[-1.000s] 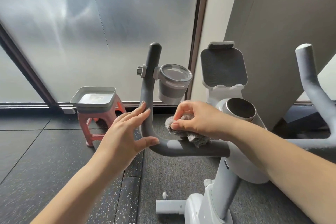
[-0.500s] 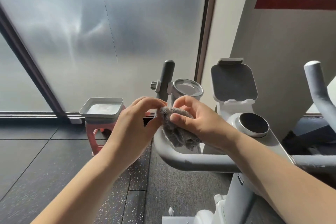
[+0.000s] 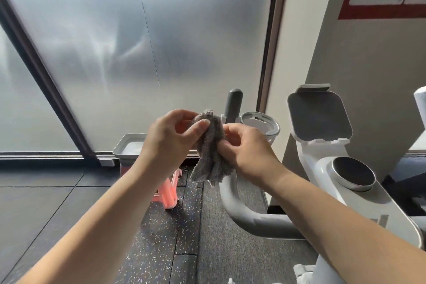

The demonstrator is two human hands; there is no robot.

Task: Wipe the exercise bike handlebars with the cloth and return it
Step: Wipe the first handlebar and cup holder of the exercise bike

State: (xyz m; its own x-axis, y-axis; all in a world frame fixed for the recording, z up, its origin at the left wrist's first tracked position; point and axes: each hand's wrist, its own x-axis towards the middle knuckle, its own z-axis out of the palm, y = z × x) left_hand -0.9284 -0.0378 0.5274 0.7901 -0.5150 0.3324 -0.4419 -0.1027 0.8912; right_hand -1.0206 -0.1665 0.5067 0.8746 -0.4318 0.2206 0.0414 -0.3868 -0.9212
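Above the gray handlebar [image 3: 239,212], the left hand [image 3: 170,143] and the right hand [image 3: 249,152] both pinch the fuzzy gray cloth [image 3: 208,157].

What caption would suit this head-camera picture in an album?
Both hands, left hand and right hand, hold a grey cloth above the bike's handlebar.

Frosted glass wall [image 3: 138,53], speckled dark floor [image 3: 69,214]
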